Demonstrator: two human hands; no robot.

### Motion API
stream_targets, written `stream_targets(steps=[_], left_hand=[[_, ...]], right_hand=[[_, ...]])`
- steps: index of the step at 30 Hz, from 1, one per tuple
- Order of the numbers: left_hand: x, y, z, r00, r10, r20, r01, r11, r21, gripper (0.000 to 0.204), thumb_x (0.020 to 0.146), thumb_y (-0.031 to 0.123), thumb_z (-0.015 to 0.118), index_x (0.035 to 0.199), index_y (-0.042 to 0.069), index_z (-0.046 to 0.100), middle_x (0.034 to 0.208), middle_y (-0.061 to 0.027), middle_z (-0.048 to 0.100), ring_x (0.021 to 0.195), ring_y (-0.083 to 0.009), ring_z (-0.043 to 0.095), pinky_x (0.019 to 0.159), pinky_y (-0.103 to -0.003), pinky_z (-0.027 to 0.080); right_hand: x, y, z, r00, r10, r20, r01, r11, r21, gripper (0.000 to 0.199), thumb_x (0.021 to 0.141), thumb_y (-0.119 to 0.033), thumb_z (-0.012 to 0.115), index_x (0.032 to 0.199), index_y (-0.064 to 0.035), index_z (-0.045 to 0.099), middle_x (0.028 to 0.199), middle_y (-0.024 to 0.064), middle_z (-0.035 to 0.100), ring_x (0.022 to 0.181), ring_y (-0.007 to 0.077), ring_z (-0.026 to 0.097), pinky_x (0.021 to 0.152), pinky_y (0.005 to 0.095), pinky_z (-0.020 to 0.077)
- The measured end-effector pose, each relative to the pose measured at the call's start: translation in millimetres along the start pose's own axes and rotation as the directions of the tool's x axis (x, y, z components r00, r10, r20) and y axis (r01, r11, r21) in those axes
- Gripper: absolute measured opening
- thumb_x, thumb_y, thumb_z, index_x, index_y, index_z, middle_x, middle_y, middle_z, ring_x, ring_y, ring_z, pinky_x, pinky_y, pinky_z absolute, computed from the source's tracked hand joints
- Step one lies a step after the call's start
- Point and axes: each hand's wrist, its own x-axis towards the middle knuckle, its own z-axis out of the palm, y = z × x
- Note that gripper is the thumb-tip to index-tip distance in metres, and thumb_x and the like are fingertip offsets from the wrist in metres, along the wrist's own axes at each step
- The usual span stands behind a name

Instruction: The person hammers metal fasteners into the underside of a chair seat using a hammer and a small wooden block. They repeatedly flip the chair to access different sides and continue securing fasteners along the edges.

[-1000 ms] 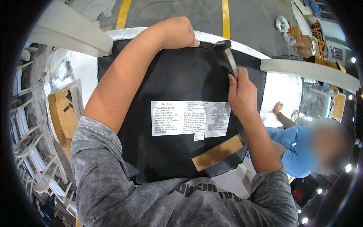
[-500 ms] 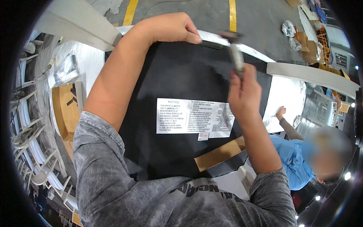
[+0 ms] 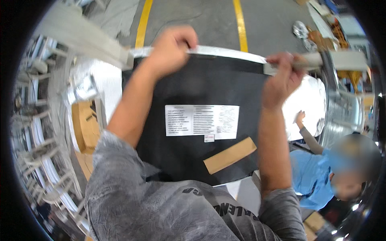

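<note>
An upturned piece of furniture with a black fabric underside (image 3: 173,88) lies before me. At its far edge, a small dark strip (image 3: 207,57) sits against the black fabric. My left hand (image 3: 173,46) is by that edge, left of the strip, its fingers curled but smeared by motion. My right hand (image 3: 283,78) is closed round a hammer (image 3: 307,61) at the far right corner; its pale handle points right, and the dark head overlaps the white leg (image 3: 350,61). A white printed label (image 3: 201,121) and a smaller tag (image 3: 209,138) are on the fabric.
A tan cardboard strip (image 3: 230,155) lies on the near part of the fabric. To the left stands an open cardboard box (image 3: 84,128) with small dark pieces. A co-worker in a blue shirt (image 3: 309,178) reaches over a white-covered surface at right. Another white leg (image 3: 86,38) rises at far left.
My right hand has swung the hammer right and away from the dark strip. My left hand has come off the strip and moved left. My view has shifted slightly.
</note>
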Motion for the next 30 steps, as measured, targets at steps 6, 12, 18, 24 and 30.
stream_targets(steps=[6,12,18,24,30], left_hand=[[-83.4,237.2,164.5,-0.367,-0.410,0.835,0.003,0.897,0.441,0.035,0.091,0.032,0.060,0.085,-0.001,0.069,0.074,-0.0087,0.070,0.071,-0.0207,0.071,0.068,-0.037,0.057],[-38.2,204.0,144.1,0.034,-0.828,0.559,0.057,0.560,0.826,0.028,0.084,0.030,0.070,0.094,0.003,0.074,0.085,-0.0120,0.074,0.074,-0.0263,0.073,0.062,-0.047,0.059],[-153.6,150.8,211.4,0.690,-0.662,0.294,0.087,0.479,0.874,0.079,0.080,0.058,0.078,0.131,0.000,0.059,0.133,-0.0203,0.060,0.122,-0.0397,0.059,0.099,-0.054,0.050],[-243.1,154.9,221.3,0.959,-0.278,-0.048,0.205,0.573,0.794,0.062,0.080,0.050,0.078,0.117,0.006,0.057,0.119,-0.0177,0.063,0.115,-0.0377,0.060,0.092,-0.053,0.049],[-370.3,203.8,172.6,0.835,-0.437,0.333,0.257,0.846,0.467,0.072,0.077,0.050,0.080,0.118,0.000,0.049,0.105,-0.0267,0.070,0.101,-0.0441,0.068,0.086,-0.049,0.053]], right_hand=[[-43.0,-41.2,15.6,0.736,0.665,-0.125,-0.664,0.674,-0.323,0.027,0.087,-0.023,0.063,0.088,0.0034,0.062,0.086,0.0245,0.068,0.083,0.0409,0.066,0.078,0.0455,0.0509],[-102.6,-50.8,-35.7,0.656,0.754,-0.042,-0.676,0.562,-0.477,0.031,0.084,-0.025,0.061,0.100,-0.0007,0.072,0.103,0.0269,0.071,0.101,0.0464,0.067,0.090,0.0509,0.0529],[-105.8,-120.5,-83.5,0.809,0.577,-0.114,-0.550,0.675,-0.492,0.035,0.093,-0.031,0.060,0.099,0.0019,0.069,0.100,0.0278,0.071,0.099,0.0473,0.067,0.088,0.0513,0.0521],[-199.0,-207.9,-107.8,0.888,0.457,-0.057,-0.455,0.850,-0.264,0.028,0.095,-0.025,0.062,0.101,0.0025,0.063,0.083,0.0252,0.065,0.077,0.0404,0.067,0.072,0.0462,0.0503],[-327.6,-317.2,-129.2,0.744,0.665,0.068,-0.667,0.735,0.120,0.020,0.103,-0.021,0.061,0.098,-0.0012,0.064,0.081,-0.0034,0.058,0.071,0.0045,0.050,0.060,0.0213,0.0398]])
